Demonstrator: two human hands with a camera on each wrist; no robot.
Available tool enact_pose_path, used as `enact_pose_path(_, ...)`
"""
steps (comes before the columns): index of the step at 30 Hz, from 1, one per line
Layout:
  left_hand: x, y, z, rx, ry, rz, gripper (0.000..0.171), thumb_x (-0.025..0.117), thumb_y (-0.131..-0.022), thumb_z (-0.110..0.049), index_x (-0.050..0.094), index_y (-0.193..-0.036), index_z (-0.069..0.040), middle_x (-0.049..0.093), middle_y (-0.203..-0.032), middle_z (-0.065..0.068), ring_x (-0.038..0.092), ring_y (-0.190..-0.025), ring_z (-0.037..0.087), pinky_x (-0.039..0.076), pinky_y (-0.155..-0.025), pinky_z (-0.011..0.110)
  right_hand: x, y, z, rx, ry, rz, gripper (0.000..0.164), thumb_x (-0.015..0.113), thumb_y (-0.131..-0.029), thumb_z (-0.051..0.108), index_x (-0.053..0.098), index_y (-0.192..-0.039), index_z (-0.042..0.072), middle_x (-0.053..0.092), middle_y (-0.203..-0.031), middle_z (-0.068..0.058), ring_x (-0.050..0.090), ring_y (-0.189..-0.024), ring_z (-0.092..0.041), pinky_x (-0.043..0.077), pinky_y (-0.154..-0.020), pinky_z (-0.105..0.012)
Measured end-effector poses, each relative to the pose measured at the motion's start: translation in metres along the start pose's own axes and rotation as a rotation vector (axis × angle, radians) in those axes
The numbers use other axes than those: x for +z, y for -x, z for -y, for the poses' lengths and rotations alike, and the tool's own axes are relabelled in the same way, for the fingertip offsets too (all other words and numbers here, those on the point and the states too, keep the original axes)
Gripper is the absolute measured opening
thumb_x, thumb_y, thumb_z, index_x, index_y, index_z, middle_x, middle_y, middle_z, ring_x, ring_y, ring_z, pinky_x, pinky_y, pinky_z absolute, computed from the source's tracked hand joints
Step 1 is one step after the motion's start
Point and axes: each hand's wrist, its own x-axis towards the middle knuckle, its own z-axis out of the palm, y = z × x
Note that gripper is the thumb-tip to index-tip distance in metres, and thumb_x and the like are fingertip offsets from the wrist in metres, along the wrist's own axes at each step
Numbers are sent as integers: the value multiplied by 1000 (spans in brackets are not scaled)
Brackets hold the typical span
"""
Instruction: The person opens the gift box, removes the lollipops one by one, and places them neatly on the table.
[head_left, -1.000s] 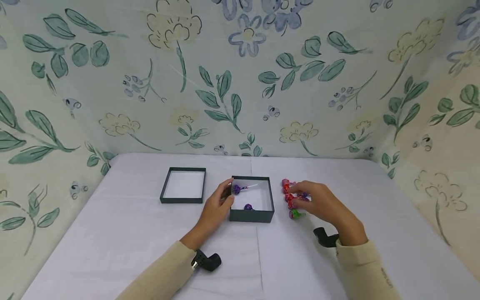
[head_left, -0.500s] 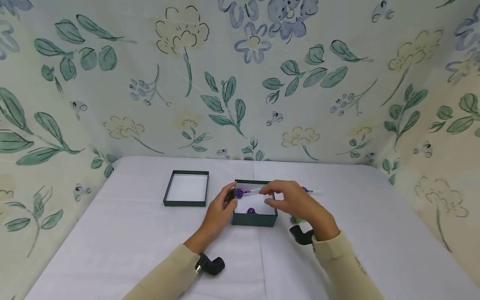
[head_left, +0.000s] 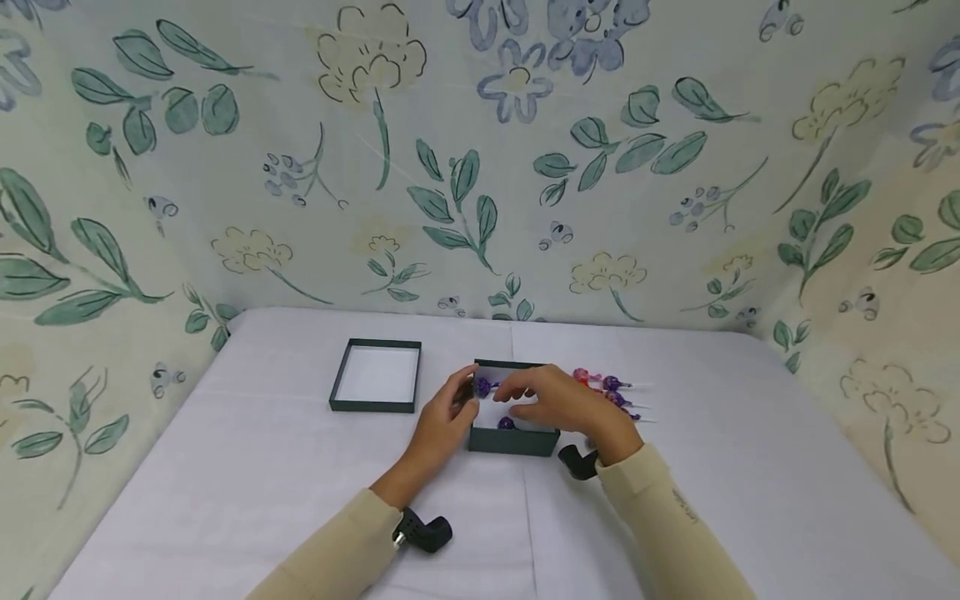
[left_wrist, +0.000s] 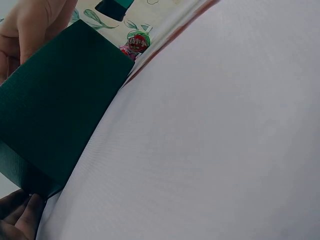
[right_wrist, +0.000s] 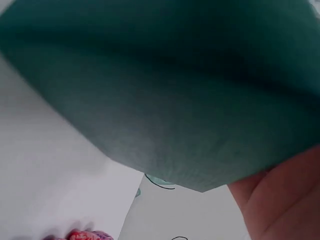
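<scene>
A dark green box (head_left: 513, 442) with a white inside stands in front of me on the table. Gripping its left wall is my left hand (head_left: 435, 425), thumb towards the front. Inside lie two purple lollipops, one lollipop (head_left: 483, 387) at the back left and another lollipop (head_left: 506, 423) near the front wall. My right hand (head_left: 562, 404) reaches over the right wall, fingers bent down inside; whether they pinch something is hidden. Several purple lollipops (head_left: 617, 400) and red lollipops (head_left: 582, 375) lie right of the box, partly behind that hand. The box's wall (left_wrist: 60, 100) fills much of the left wrist view.
A shallow green-edged lid (head_left: 375, 375), white inside, lies left of the box. White cloth (head_left: 300, 483) covers the table. Behind it hangs a floral curtain (head_left: 420, 108). Each wrist wears a black camera, such as the left one (head_left: 427, 532).
My right hand has come from the lollipops on the right, over the box's right wall and into the box. The left hand keeps its grip on the left wall.
</scene>
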Motion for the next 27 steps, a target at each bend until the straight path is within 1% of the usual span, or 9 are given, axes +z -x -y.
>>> enact_pose_path(3, 0, 2, -6, 2, 1, 12, 49, 51, -100, -14, 40, -145, -27, 45, -145, 12, 47, -130, 27, 44, -104, 43, 3, -2, -2, 27, 24, 35, 21, 70, -88, 8, 72, -108, 14, 69, -105, 1, 62, -100, -18, 56, -87, -36)
enact_pose_path(8, -5, 13, -32, -11, 4, 23, 48, 50, -99, -8, 41, -146, -14, 44, -144, 19, 47, -130, 32, 43, -104, 44, 9, -4, -4, 85, 24, 90, 21, 72, -86, 10, 73, -107, 16, 69, -102, 5, 60, -98, -18, 56, -82, -30)
enact_pose_path(10, -6, 16, -39, -14, 2, 29, 48, 50, -98, -8, 41, -146, -12, 44, -144, 20, 47, -130, 33, 43, -104, 42, 11, -4, -4, 89, 43, 109, 21, 72, -86, 11, 73, -107, 16, 69, -101, 6, 60, -95, -16, 56, -80, -28)
enact_pose_path(12, -6, 17, -41, -5, 0, 28, 49, 50, -98, -8, 40, -146, -12, 44, -144, 21, 46, -130, 34, 43, -104, 43, 13, -4, -4, 75, 71, 109, 21, 73, -85, 10, 74, -105, 15, 69, -98, 5, 61, -91, -14, 56, -80, -28)
enact_pose_path(14, -3, 16, -35, 2, 4, 20, 49, 50, -98, -9, 40, -146, -13, 44, -144, 20, 46, -130, 34, 43, -104, 44, 16, -4, -5, 70, 100, 106, 20, 74, -84, 10, 75, -104, 16, 69, -96, 6, 61, -88, -12, 55, -80, -27)
enact_pose_path(19, 4, 10, -7, 7, -6, -1, 50, 52, -99, -14, 40, -146, -24, 45, -145, 13, 47, -130, 28, 43, -104, 42, 22, -2, -7, 61, 135, 79, 18, 74, -84, 10, 76, -100, 16, 69, -92, 8, 61, -85, -8, 54, -81, -25)
enact_pose_path(20, 4, 9, -4, 9, -11, -2, 50, 52, -99, -15, 40, -146, -27, 46, -145, 11, 47, -130, 26, 44, -104, 40, 22, -2, -7, 53, 137, 72, 17, 74, -84, 10, 76, -99, 16, 69, -92, 8, 61, -85, -8, 55, -81, -25)
enact_pose_path(25, 3, 7, 2, 44, -35, -31, 49, 54, -97, -16, 43, -143, -31, 49, -143, 6, 50, -128, 20, 47, -101, 35, 24, -3, -8, 56, 143, 34, 15, 75, -83, 9, 76, -95, 18, 68, -90, 10, 60, -84, -8, 54, -82, -27)
enact_pose_path(27, 3, 6, 2, 55, -44, -42, 49, 54, -97, -16, 44, -143, -30, 49, -143, 6, 50, -127, 19, 47, -100, 34, 24, -4, -8, 65, 142, 25, 15, 75, -83, 9, 75, -94, 19, 68, -90, 10, 60, -85, -8, 53, -83, -27)
